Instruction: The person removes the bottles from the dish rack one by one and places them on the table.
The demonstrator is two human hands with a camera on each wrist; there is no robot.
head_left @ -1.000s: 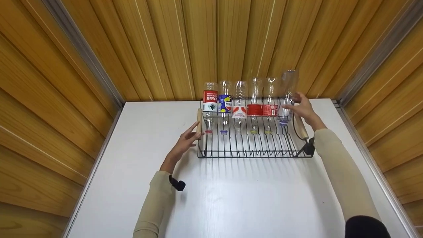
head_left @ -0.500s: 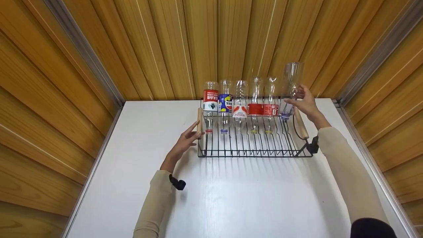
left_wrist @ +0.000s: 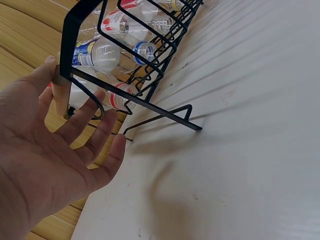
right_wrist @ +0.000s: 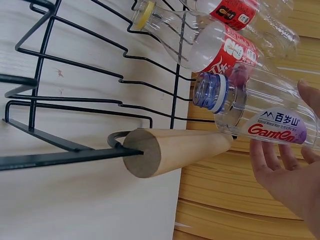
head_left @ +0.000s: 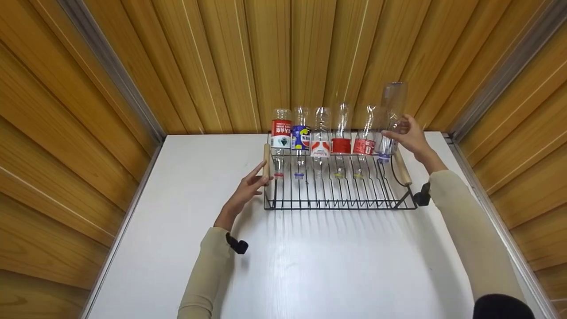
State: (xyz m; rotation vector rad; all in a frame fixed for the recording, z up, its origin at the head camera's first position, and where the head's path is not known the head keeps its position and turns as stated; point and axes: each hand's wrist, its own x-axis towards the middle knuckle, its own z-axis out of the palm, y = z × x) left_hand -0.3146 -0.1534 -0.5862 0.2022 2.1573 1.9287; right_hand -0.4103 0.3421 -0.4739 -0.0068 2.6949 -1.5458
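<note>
**Clear bottle held inverted at the right end of a wire rack**

The wire rack (head_left: 341, 208) stands along the rear edge of the tabletop (head_left: 310, 266), nearer the rear right corner than the rear left. Five bottles (head_left: 320, 147) stand neck-down in a row; this orientation presumably lets the wires steady the tapering necks. The rightmost bottle (head_left: 364, 146) of the row tilts right, towards the clear bottle (head_left: 394, 99).

Right hand (head_left: 415, 139): grasps the clear bottle between thumb and fingers. The bottle is inverted just beyond the row, beside the right handle (head_left: 402, 168), towards the rear right corner. Holding the body probably leaves the neck unobstructed. Whether the neck touches the wires cannot be told.

Left hand (head_left: 242, 191): lightly pinches the left handle (head_left: 266, 161) between thumb and index finger; the other fingers are loosely bent. This likely braces the rack against sideways shift.
</note>
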